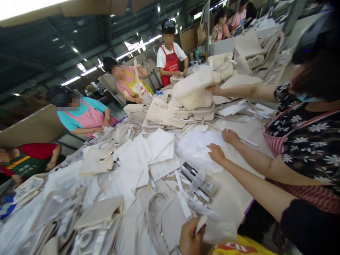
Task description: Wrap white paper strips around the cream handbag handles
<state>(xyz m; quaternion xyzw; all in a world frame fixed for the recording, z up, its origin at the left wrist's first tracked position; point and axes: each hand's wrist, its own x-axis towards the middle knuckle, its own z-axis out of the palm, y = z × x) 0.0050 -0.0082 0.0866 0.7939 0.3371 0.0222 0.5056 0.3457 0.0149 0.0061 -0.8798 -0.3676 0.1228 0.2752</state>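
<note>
My left hand (190, 238) is at the bottom of the view, closed around a white strip (201, 224) of soft material. Just beyond it lies a loose white plastic sheet (219, 226). My right hand (216, 153) rests on the table with its fingers apart, on the edge of a crumpled white plastic sheet (198, 148). It holds nothing. A grey metal object in clear plastic (199, 180) lies nearer to my left hand. A co-worker's hand (230, 137) is on the same sheet, beside my right hand.
A long table (233, 187) is heaped with white sheets, beige bag panels and transparent plastic pieces. A co-worker on the right lifts a beige bag (193, 88). Several more people in aprons stand around the table, and stacked bags rise behind it.
</note>
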